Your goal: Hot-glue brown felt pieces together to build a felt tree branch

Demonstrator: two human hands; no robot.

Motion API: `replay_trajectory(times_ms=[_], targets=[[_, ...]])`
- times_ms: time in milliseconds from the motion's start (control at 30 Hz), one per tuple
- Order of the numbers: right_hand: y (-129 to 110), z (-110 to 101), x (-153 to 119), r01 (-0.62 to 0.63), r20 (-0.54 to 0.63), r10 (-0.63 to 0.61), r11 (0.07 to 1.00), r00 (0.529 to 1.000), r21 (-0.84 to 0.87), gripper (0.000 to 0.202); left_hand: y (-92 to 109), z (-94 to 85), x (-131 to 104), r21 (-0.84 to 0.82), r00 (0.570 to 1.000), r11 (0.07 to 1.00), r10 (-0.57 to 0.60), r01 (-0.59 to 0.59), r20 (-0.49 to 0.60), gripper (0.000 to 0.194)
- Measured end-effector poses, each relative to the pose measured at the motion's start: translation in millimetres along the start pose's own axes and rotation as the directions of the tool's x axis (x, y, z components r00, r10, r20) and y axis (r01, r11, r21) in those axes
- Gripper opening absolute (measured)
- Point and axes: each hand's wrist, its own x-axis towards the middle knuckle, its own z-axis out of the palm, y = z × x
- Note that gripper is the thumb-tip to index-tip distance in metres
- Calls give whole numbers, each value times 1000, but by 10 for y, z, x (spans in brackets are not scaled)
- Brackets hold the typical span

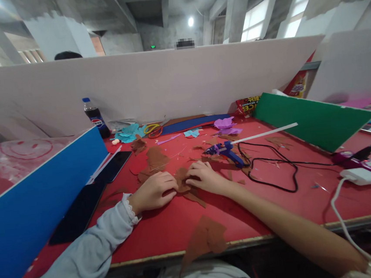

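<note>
two bare hands, the left hand (pixel 156 190) at nine o'clock and the right hand (pixel 205 178) at three, sit just apart over a crumpled brown piece (pixel 182 181) midway across a smooth red tabletop (pixel 157 233). their curled fingertips meet it from either side. thin, creased and papery, it has ragged edges like those of the flat brown sheet (pixel 157 157) near ten o'clock.

at two o'clock lies a blue glue gun (pixel 228 151), its long white stick (pixel 266 132) jutting outward, its black cord (pixel 315 164) looping toward three. a blue board (pixel 54 178) walls off nine o'clock; a green board (pixel 315 120) slants between two and three.

curled fingers hide the undersides of the grip, so whether either hand pinches the piece cannot be told. the green board partly covers a red snack packet (pixel 249 105).
</note>
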Motion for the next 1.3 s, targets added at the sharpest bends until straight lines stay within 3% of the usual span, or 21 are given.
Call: replay_trajectory(times_ms=[100, 200, 367, 633, 1300], targets=[[-11, -13, -4, 4, 9, -4, 1000, 1000, -2, 14, 20, -5, 16, -59, 999, 998, -37, 37, -6, 17], [-14, -11, -8, -4, 14, 4, 1000, 1000, 0, 14, -17, 49, 37, -65, 989, 992, -115, 109, -98, 21], [-19, 5, -14, -18, 18, 19, 1000, 1000, -8, 16, -100, 148, 37, 61, 968, 975, -202, 213, -149, 19], [-31, -4, -36, -8, 8, 8, 1000, 1000, -13, 17, -75, 132, 19, 163, 950, 942, -266, 293, -166, 22], [-11, -12, -43, 36, 20, -34, 997, 999, -71, 15, -104, 144, 22, 139, 942, 940, -286, 311, -174, 19]])
